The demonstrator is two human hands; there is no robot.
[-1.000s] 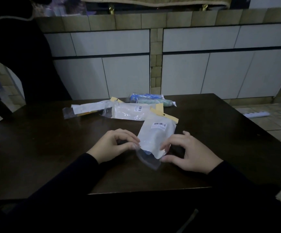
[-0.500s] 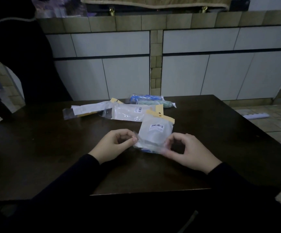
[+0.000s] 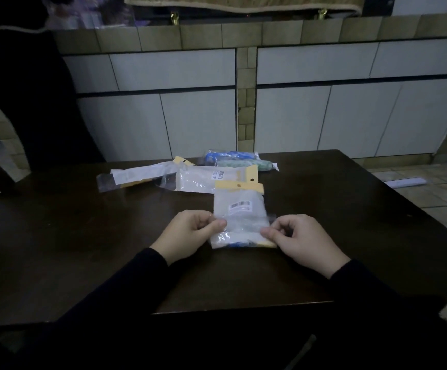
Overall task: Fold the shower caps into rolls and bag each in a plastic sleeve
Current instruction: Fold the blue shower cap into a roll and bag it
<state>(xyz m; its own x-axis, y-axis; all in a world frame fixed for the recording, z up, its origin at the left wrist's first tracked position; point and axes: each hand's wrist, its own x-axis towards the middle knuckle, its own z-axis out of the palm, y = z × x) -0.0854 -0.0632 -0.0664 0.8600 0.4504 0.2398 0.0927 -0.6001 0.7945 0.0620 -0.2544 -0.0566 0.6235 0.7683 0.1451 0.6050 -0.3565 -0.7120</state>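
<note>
Five plastic sleeves lie on the dark table (image 3: pixel 350 236), counted from near to far. The nearest sleeve (image 3: pixel 239 217) lies flat at the middle of the table, its yellow header card pointing to 12 o'clock and a barcode label on its face; inside it is a pale roll with a bit of blue showing at the 6 o'clock end. The left hand (image 3: pixel 190 233) pinches the clear flap at the sleeve's 9 o'clock edge between thumb and curled fingers, and the right hand (image 3: pixel 302 240) pinches the 3 o'clock edge the same way. Toward 12 o'clock lies a second sleeve (image 3: pixel 206 180) with a white roll and a yellow header, and at 10 o'clock a third sleeve (image 3: pixel 139 176) lies slantwise. At the table's far edge two more lie side by side: a blue-filled sleeve (image 3: pixel 230 156) and a green-filled sleeve (image 3: pixel 246 164). Behind the table runs a wall of white cabinet panels (image 3: pixel 323 116) under a tiled ledge, with a tiled floor (image 3: pixel 430 198) at 3 o'clock.
</note>
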